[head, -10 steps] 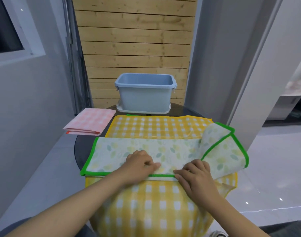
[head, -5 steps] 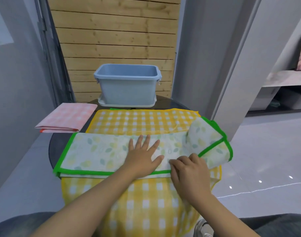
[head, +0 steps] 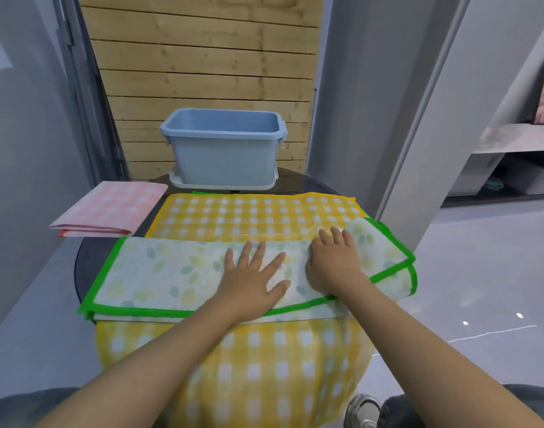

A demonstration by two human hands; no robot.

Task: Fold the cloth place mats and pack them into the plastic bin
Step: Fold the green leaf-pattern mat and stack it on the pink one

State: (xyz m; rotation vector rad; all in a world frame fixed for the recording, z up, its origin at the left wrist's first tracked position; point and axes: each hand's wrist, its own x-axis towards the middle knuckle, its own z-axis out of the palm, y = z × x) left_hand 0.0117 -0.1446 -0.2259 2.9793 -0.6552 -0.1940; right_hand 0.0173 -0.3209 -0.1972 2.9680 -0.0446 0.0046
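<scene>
Head view: the green-bordered leaf-print place mat (head: pixel 178 273) lies folded into a long strip across the round dark desk (head: pixel 85 257), on top of the yellow checked place mat (head: pixel 255 214), which covers most of the desk in front of the blue plastic bin (head: pixel 224 156) and hangs off the near edge. The left hand (head: pixel 252 282) rests flat on the middle of the strip, fingers (head: pixel 249 251) spread wide and gripping nothing. A second ago that hand was bunched at the strip's near green hem; it has since opened and pressed down as an anchor. The right hand (head: pixel 335 261) has left the near hem and slid up and to the right, away from the left hand. It now lies palm down with its fingers (head: pixel 334 236) extended near the raised right end, where two green edges are stacked and not yet flat. It is smoothing, not pinching.

The lengthwise fold seems set, and the cross fold is likely next. To the left of the bin sits a pink checked place mat (head: pixel 113 211), already folded. The bin looks empty, as far as its inside shows, so packing has not begun.
</scene>
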